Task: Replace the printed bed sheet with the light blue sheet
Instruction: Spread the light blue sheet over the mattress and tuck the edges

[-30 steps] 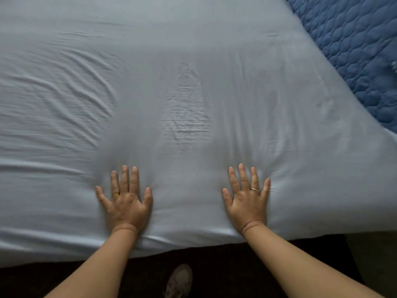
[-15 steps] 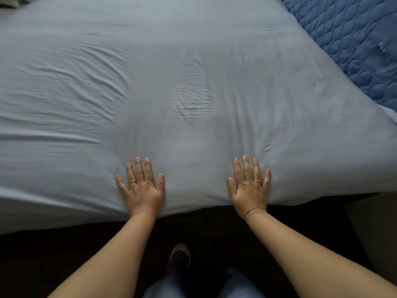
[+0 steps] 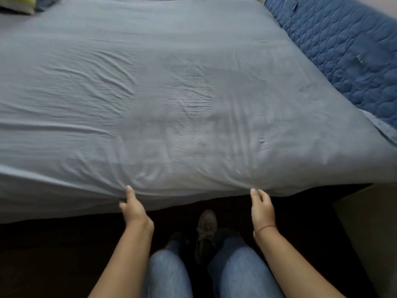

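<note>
Dark floor (image 3: 53, 254) lies below both hands, where the person's legs in blue jeans (image 3: 167, 274) and one shoe (image 3: 206, 222) show between the forearms. Beyond the fingertips, the light blue sheet (image 3: 171, 93) spreads across the whole bed, wrinkled ahead of the left fingers and smoother ahead of the right, with its near edge hanging down over the side. The left hand (image 3: 135, 208) reaches up to that hanging edge; one finger is straight with its tip against the cloth where creases gather, the thumb sticks out to the side, and the other fingers are hidden, so a grip cannot be confirmed. The right hand (image 3: 262, 209), well apart from the left, holds its fingers straight and close together, tips touching the same edge; a thin red bracelet (image 3: 266, 227) circles its wrist. Far beyond the right fingers runs a darker blue quilted cover (image 3: 343, 50). Far beyond the left fingers sits a yellow-green pillow (image 3: 19, 4).
</note>
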Available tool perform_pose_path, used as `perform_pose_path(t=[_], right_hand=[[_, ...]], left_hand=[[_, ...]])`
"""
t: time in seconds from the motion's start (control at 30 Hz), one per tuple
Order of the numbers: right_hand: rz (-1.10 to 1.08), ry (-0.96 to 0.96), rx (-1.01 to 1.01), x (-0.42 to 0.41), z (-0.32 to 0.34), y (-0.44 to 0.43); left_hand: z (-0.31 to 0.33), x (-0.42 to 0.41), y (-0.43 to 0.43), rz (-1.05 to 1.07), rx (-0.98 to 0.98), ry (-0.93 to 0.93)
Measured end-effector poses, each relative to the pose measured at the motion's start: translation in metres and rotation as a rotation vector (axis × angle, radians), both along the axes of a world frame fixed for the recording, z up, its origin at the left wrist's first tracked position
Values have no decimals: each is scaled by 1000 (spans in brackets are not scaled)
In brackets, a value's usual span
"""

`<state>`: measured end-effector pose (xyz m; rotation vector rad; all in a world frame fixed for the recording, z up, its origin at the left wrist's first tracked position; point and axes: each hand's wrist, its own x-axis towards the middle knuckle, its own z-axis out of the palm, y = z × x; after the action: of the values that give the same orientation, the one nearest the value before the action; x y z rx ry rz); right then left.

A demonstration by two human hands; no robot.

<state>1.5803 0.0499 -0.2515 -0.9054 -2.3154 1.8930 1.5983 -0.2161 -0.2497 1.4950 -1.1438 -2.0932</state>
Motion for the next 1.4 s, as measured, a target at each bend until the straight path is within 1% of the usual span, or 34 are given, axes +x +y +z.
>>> perform_pose_path(t=[0.03,0.07,0.13,0.23,0.3,0.37,0.5,0.7,0.83,0.9,0.97,1.1,1.3,1.4], right_hand=[[-67,-60,-191,0,2,-4],[-78,-92,-323,-2,3,-9],[-41,-109,-515,-9,5,-25],[-54,-130,-784,-25,12,-53],[-150,-137,-911,-33,16,-63],[-201,-150,-962,-40,17,-66],[-239,-124,-1028,-48,20,-67],[-235,-35,-1129,-59,32,-70],[-193,33,-1263,-70,34,-68],[-168,119,-1314,-80,32,-67],[-125,164,-1344,-91,37,-68],[-72,123,-1346,-103,40,-62],[65,148,-1272,-127,41,-64],[64,200,-1336,-143,55,-66]], left_hand=[[2,-6,-1,16,216,139],[4,-12,-1,17,349,251],[5,-20,3,-4,423,369],[1,-23,13,-65,489,386],[-3,-21,17,-82,554,371],[-4,-20,17,-76,602,369],[-6,-24,13,-89,684,473],[11,-36,20,-162,575,429],[22,-46,17,-141,608,566],[21,-55,15,-129,584,602],[22,-63,11,-170,580,641],[28,-72,-1,-256,533,685],[51,-99,-9,-267,501,741],[59,-109,-15,-284,458,765]])
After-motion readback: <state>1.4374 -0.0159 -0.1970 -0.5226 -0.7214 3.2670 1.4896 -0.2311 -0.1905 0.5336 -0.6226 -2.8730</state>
